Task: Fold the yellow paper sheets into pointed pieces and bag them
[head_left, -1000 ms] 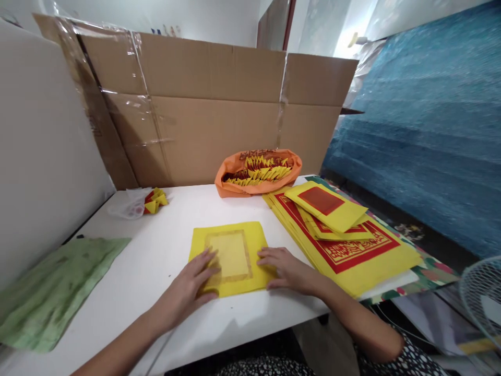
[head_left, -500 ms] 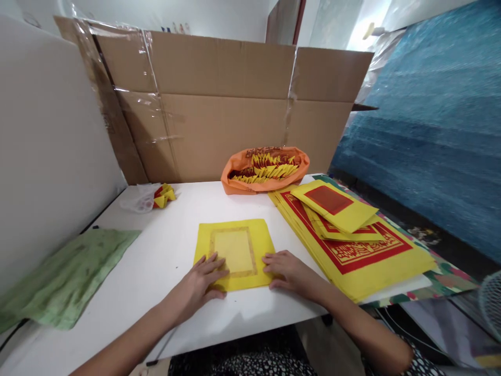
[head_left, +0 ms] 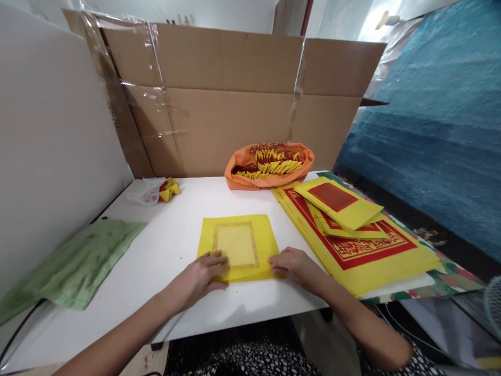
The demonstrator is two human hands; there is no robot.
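Note:
A square sheet of yellow paper (head_left: 240, 219) lies on the white table in front of me, a paler rectangle with a brownish border showing in its middle. My left hand (head_left: 205, 272) rests on its lower left part, fingers stretched out over the paper and thumb at the near edge. At the lower right corner, my right hand (head_left: 293, 265) has its fingers and thumb closed on the sheet's edge. The fingertips of that hand partly cover the corner.
Yellow sheets with red print (head_left: 371, 261) are stacked at the right. Behind stands an orange bag (head_left: 238, 183) full of folded yellow and red paper pieces (head_left: 277, 166). A green cloth (head_left: 82, 261) and clear plastic (head_left: 143, 194) lie left; cardboard (head_left: 235, 125) walls the back.
The right hand's fingers have drawn together at the sheet's lower right edge. My left hand stays on the lower left. The whole view has shifted slightly.

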